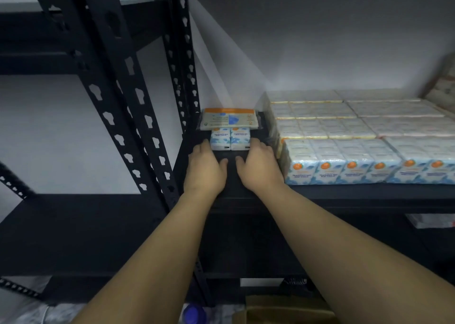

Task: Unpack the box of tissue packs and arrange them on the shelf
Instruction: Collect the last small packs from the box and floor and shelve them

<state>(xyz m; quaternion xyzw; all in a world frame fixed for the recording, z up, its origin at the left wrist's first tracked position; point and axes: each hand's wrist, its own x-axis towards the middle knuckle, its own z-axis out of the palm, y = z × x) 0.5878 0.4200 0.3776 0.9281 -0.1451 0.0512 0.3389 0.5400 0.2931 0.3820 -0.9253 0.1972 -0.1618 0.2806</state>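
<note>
1. Both my hands are out on the black shelf [234,176], palms down, thumbs turned toward each other with a strip of bare shelf between them.
2. Left hand [205,168]: fingers reach forward to the left side of the left small tissue pack [220,139]. Fingertips touch its near left edge; they look fairly straight, and I cannot tell whether they curl round it.
3. Right hand [258,167]: fingers lie against the right side of the right small tissue pack [240,138], mirrored to the left. Same doubt about any curl.
4. The two small packs stand touching, side by side, blue-and-white wrap with an orange dot up top, print upside down from where I stand. They sit at 12 o'clock from my hands, bracketed between them.
5. Just behind the pair, further at 12 o'clock, a flat pack with an orange band [229,119] lies against the wall end of the shelf, touching or nearly touching them.
6. At 3 o'clock, a big block of wrapped tissue bundles [357,151] fills the rest of the shelf in rows, front faces showing orange dots. My right wrist is just beside its near left corner.
7. At 9 to 11 o'clock, black slotted uprights [138,102] of the rack.
8. At 6 o'clock, low and dim, a brown cardboard box [283,310] and a blue bottle cap [194,314].
</note>
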